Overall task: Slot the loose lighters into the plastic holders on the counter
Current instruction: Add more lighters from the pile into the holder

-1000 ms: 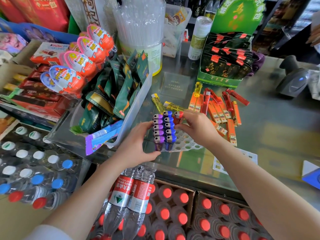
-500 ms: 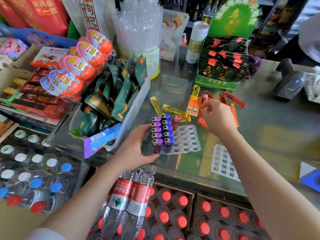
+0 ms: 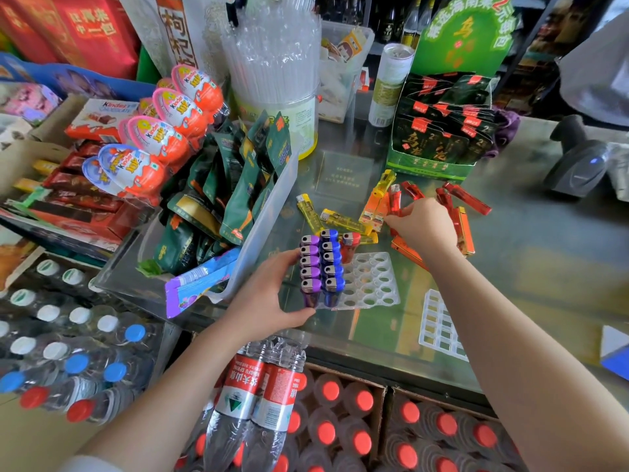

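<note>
Eleven lighters [image 3: 321, 264] slotted; left hand [image 3: 269, 298] bracing holder [image 3: 367, 281], right hand [image 3: 425, 223] fingers curled into loose lighters [image 3: 463, 212] at centre right, hold indiscernible.

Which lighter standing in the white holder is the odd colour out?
The red lighter, alone in the third column at the far end; the other slotted ones are purple or blue.

Hiding several orange lighters [image 3: 406, 248] beneath the right hand [image 3: 425, 224], leaving that grip's fingertips and any contact there unreadable. Covering the near left corner of the clear holder [image 3: 371, 284] with the left hand [image 3: 269, 298]. Running off the right edge: a blue-and-white box [image 3: 616, 352]. Blurring the second holder [image 3: 439, 325] and the glass counter [image 3: 544, 267] print beyond reading.
</note>
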A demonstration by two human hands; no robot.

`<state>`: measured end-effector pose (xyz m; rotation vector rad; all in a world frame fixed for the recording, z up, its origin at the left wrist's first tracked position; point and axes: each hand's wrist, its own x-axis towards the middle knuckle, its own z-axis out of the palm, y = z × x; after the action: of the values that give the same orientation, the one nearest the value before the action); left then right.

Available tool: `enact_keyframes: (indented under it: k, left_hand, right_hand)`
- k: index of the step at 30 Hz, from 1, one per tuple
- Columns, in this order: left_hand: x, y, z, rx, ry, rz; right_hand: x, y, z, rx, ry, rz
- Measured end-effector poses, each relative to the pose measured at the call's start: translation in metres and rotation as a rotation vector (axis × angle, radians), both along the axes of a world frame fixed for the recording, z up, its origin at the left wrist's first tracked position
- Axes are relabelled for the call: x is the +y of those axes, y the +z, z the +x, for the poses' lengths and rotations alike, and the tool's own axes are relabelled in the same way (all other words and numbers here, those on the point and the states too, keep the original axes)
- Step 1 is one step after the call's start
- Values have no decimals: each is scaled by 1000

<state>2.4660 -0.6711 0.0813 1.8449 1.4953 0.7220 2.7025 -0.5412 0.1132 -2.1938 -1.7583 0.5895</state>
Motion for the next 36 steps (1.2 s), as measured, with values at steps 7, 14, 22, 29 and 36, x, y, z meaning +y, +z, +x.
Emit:
enact_keyframes:
  k: [7,14,22,29,36]
  left_hand:
    - [1,1,0,8,-6,12]
    - [0,3,2,28,-10,32]
    - [-2,3,2,41,1,33]
    - [-3,5,4,39,4,38]
    - [-2,4,3,32,6,39]
  right_hand:
    - [-22,12,-12,208,182,149]
    - [-77,23,-16,616,257,73]
    - [-101,-4,-30,577,248,65]
    - [-99,-6,-38,436,298,264]
    - [-93,-11,-29,130,440,333]
